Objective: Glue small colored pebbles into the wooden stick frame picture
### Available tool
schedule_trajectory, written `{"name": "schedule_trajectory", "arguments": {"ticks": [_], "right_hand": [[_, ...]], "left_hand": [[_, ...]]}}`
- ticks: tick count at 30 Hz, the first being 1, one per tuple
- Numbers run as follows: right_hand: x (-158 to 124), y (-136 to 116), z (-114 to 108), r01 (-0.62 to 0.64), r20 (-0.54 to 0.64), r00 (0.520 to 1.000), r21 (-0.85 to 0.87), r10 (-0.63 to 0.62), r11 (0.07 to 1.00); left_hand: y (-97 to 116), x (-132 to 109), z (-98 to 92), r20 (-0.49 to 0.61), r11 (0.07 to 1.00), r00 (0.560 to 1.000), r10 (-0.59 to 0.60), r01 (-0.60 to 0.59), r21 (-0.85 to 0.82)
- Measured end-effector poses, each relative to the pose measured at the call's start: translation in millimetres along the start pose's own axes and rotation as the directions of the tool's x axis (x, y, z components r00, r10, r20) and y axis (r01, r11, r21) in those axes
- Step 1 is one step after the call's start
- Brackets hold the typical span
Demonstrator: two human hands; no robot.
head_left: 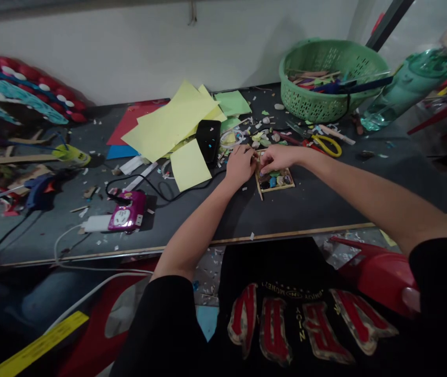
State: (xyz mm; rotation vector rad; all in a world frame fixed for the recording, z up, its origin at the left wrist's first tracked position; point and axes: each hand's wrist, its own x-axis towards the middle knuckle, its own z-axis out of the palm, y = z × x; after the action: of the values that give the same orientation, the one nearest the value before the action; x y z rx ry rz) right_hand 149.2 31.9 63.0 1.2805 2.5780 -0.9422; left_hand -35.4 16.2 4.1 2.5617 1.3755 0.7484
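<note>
A small stick-edged frame (pixel 291 185) lies on the dark table, holding coloured pebbles (pixel 273 181) in blue, green, tan and dark tones. My left hand (pixel 241 166) rests at its upper left corner, fingers curled and pressed onto the edge. Over the upper part of the frame, my right hand (pixel 276 158) is closed in a pinch, fingertips pointing down among the pebbles. Whatever sits between those fingertips is hidden. Beyond both hands spread loose stones and paper scraps (pixel 262 139). Yellow-handled scissors (pixel 327 145) lie beside my right forearm.
A green basket (pixel 313 102) of sticks stands at the back right, near a leaning plastic bottle (pixel 398 91). Yellow paper (pixel 172 123) and a black phone-like object (pixel 208 140) lie left of centre. A purple power adapter (pixel 128 210) with cables and a blue glue gun (pixel 39 191) are further left.
</note>
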Motion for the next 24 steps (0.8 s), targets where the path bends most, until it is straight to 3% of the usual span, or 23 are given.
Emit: {"name": "schedule_trajectory", "arguments": {"ticks": [6,10,14,19,24], "right_hand": [[12.4,-13.0,-18.9,-0.187,0.044,0.979,-0.199,0.2,0.962],[27.0,-19.5,-25.0,-0.109,0.139,0.98,-0.209,0.14,0.972],[36.7,-34.2,-26.9,-0.115,0.207,0.962,-0.28,0.177,0.953],[40.4,-60.8,-29.6,-0.072,0.229,0.955,-0.43,0.186,0.9],[39.5,-55.0,-27.5,-0.018,0.207,0.973,-0.374,0.102,0.927]], "left_hand": [[0.7,1.9,1.9,-0.006,1.0,1.0,-0.021,0.021,-0.004],[0.5,3.6,0.9,0.023,1.0,0.999,-0.022,0.022,-0.008],[-0.9,3.9,1.5,0.036,0.999,0.999,-0.031,0.031,0.006],[-6.4,2.0,3.7,0.052,1.0,0.999,-0.007,0.006,0.024],[-5.7,1.9,4.2,0.023,0.999,1.0,0.008,-0.009,0.033]]}}
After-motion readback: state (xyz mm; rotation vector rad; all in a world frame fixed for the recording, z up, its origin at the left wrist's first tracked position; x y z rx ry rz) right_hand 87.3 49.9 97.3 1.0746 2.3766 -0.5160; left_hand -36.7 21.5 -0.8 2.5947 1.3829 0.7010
